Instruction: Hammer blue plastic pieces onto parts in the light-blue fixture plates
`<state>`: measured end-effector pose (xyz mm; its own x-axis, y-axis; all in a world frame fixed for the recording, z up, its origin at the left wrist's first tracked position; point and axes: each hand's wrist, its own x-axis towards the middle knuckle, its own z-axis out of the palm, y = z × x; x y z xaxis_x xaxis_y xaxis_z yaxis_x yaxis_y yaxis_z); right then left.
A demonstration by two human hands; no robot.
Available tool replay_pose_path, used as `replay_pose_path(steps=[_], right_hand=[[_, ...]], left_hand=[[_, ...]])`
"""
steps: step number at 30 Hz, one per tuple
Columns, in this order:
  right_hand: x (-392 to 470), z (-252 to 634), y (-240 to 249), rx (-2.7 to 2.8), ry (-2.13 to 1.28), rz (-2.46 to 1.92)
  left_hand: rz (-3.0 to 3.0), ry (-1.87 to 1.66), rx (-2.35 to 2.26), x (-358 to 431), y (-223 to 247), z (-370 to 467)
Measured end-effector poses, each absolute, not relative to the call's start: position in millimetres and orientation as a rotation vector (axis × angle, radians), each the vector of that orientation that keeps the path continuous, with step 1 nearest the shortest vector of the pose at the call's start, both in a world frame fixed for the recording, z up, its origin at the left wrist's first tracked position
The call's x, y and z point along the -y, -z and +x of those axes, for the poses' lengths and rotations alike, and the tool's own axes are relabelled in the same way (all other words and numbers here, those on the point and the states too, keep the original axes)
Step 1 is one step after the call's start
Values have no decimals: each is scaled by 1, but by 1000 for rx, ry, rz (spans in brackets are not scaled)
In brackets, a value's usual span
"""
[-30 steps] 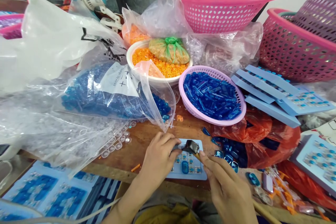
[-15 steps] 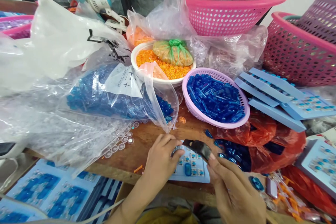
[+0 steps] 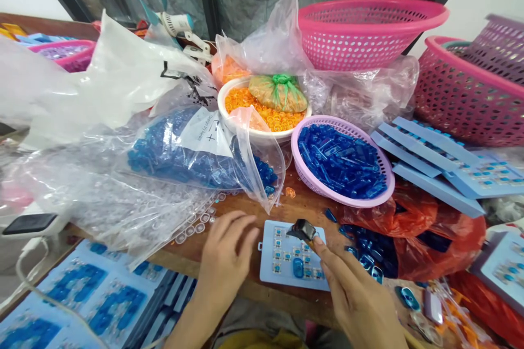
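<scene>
A light blue plate point(image 3: 268, 270) lies near the table's front edge, carrying small switch-like parts and one larger blue translucent cap point(image 3: 298, 268). My right hand point(image 3: 347, 283) grips a dark, shiny tool point(image 3: 303, 229) over the plate's upper right; its lower part is hidden by the fingers. To the left of the plate is my left hand point(image 3: 229, 253), its fingers apart and slightly curled, with nothing in it. Beyond the plate sits a lilac basket point(image 3: 300, 166) full of dark blue pieces.
A clear bag of blue pieces point(image 3: 176, 158) rests behind my left hand. A white bowl point(image 3: 224, 106) holds orange parts. Blue plates point(image 3: 434, 188) are stacked at right, above red plastic bags point(image 3: 434, 245). More filled blue trays point(image 3: 73, 262) lie lower left.
My left hand has come off the plate and moved left, its fingers opening. The tool in my right hand is tilted differently. The whole view has shifted slightly, showing more of the plate.
</scene>
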<state>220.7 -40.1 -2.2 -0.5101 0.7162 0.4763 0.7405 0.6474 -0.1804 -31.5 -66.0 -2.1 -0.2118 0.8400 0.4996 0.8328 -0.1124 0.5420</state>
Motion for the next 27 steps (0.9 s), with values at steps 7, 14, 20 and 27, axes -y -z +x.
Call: replay_pose_path(steps=[7,14,20,27], right_hand=[[39,223,-1,2350,-146,-1084],[32,224,-2,2351,-197,-1055],[30,225,-4,2325,-219,-1083],[37,224,-11,2223,-148,-1168]], left_hand=[[2072,-827,-2501,77,17,-87],[2004,-865,-2303,63,16,-103],[2094,-1120,-2025,53,-4,-59],[2175,-826,-1825,38,-12,-7]])
